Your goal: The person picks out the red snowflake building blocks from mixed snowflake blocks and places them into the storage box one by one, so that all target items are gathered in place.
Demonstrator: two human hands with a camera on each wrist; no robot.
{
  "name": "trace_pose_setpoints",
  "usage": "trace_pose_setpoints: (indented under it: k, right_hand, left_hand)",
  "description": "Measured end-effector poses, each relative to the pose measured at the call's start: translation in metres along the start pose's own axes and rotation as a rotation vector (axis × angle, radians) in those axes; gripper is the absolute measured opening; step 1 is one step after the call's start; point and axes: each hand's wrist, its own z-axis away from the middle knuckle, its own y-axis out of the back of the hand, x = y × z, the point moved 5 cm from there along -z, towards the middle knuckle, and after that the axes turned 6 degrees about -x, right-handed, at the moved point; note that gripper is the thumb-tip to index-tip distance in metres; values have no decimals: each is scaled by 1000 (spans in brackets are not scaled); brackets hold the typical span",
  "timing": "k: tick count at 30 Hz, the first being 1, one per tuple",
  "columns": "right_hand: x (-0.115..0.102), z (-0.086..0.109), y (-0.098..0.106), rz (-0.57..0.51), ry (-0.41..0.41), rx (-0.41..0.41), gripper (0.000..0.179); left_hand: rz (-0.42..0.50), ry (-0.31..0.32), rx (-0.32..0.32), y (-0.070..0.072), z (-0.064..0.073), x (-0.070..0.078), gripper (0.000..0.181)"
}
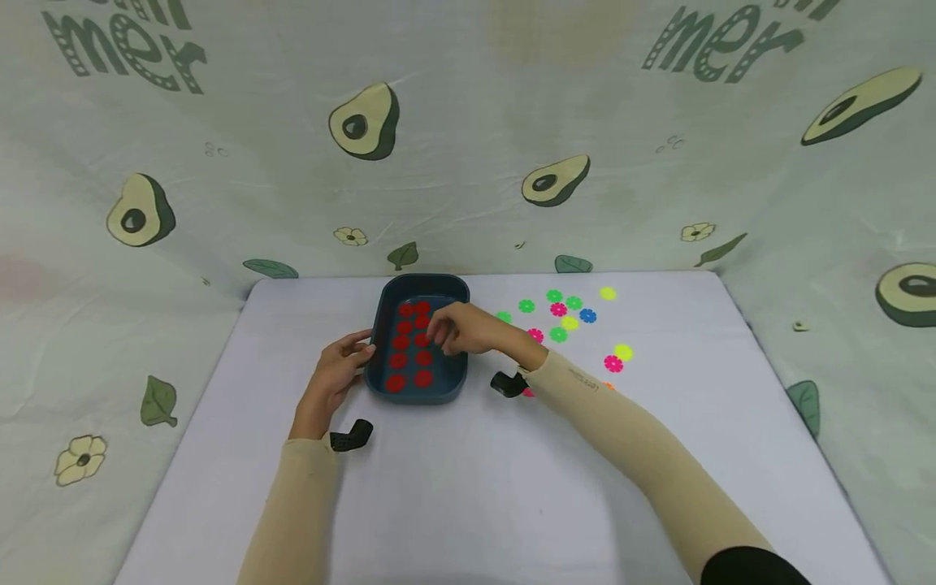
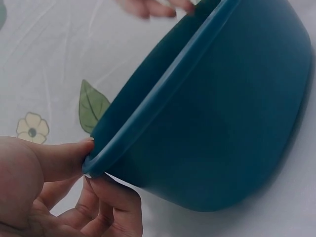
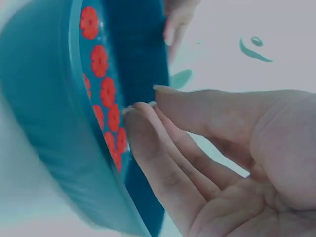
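A dark teal plastic tub [image 1: 451,385] with a rounded rim stands toward the back of the table. On its floor lie two rows of flat red flower-shaped discs [image 1: 396,383], which also show in the right wrist view. My left hand [image 1: 336,374] pinches the tub's left rim, thumb [image 2: 66,158] on the inner side and fingers beneath the lip. Over the right side of the tub is my right hand [image 1: 468,327], its fingers loosely bent. In the right wrist view its thumb and fingertips [image 3: 140,126] come near each other, with nothing visible between them.
Right of the tub, loose flower-shaped discs lie scattered: green [image 1: 559,334], yellow [image 1: 608,293], blue [image 1: 588,315] and pink [image 1: 613,364]. Some are partly behind my right forearm. A cloth printed with avocados [image 1: 364,122] hangs behind the white table [image 1: 453,504].
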Motion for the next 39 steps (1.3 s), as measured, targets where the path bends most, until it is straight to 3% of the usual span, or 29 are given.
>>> trace_pose_setpoints:
  k: [8, 14, 19, 29, 39]
  right_hand:
    - [10, 41, 11, -66, 33, 200, 27]
    - [28, 66, 12, -113, -21, 310, 29]
    - [44, 86, 13, -153, -69, 351, 29]
    - [67, 113, 19, -220, -70, 405, 27]
    - [103, 144, 29, -294, -155, 508, 35]
  left_hand:
    - [-28, -13, -5, 8, 1, 0, 51]
    - [-41, -18, 3, 11, 4, -1, 51]
    - [-48, -21, 7, 12, 5, -1, 51]
    - [-57, -20, 25, 14, 6, -1, 50]
    - [-48, -22, 20, 11, 7, -1, 50]
